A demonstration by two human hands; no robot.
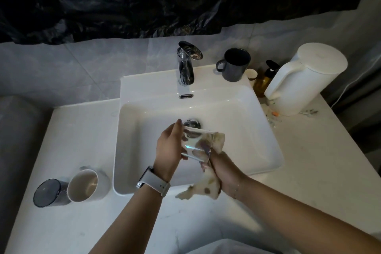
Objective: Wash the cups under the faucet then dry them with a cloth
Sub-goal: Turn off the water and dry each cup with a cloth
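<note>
Over the white sink (257, 130), my left hand (170, 148) grips a clear glass cup (196, 143) tilted on its side, mouth toward the right. My right hand (224, 173) holds a cream cloth with brown spots (206, 188). Part of the cloth bunches at the cup's mouth, and the rest hangs below my wrist. The chrome faucet (186, 64) stands behind the basin with no water running. A white mug (86, 184) and a dark glass tumbler (49, 192) sit on the counter at the left. A dark grey mug (235, 64) stands on the sink ledge at the back right.
A white electric kettle (305, 76) stands at the back right, with an amber pump bottle (265, 78) and a small jar (252, 74) beside it. Small bits of litter lie on the counter (309, 161) near the kettle. Black plastic sheeting covers the wall above.
</note>
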